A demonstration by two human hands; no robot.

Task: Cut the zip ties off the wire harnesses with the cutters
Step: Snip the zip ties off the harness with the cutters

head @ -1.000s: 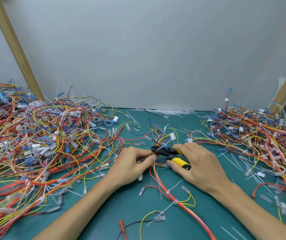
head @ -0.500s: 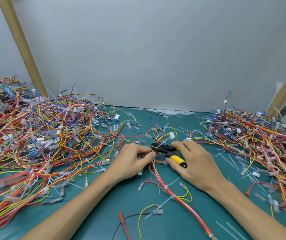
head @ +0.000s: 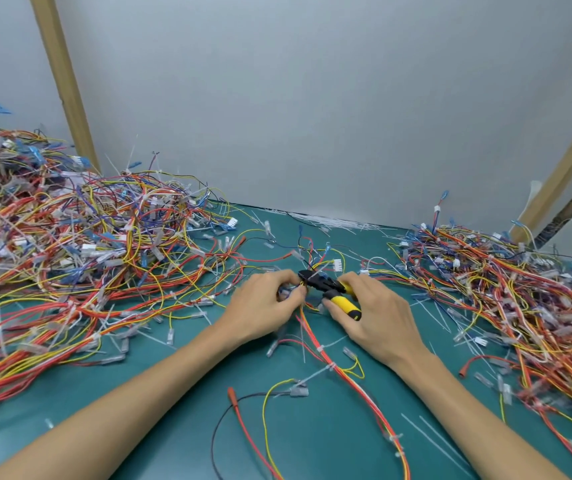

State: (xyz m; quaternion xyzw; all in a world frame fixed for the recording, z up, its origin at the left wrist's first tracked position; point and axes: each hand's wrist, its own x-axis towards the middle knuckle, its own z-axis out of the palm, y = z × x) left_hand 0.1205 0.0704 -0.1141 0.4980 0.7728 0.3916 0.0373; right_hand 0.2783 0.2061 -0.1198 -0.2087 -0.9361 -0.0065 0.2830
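Note:
My right hand point(head: 376, 315) grips the yellow-handled cutters point(head: 341, 301), whose black jaws point left toward my left hand point(head: 263, 306). My left hand pinches the red, orange and yellow wire harness point(head: 341, 370) right at the jaws. That harness trails toward me across the green mat, with white zip ties point(head: 324, 368) still wrapped round it. The jaw tips sit against the bundle; I cannot tell whether they are closed on a tie.
A big tangle of harnesses point(head: 70, 258) fills the left of the green mat point(head: 160, 407), and another pile point(head: 506, 292) fills the right. Cut white ties point(head: 333, 221) lie along the back wall. Loose ties and wires lie near me. Wooden posts point(head: 66, 84) lean at both sides.
Both hands with the cutters and the harness have stayed together; the view has tilted up slightly. The grip of each hand looks unchanged.

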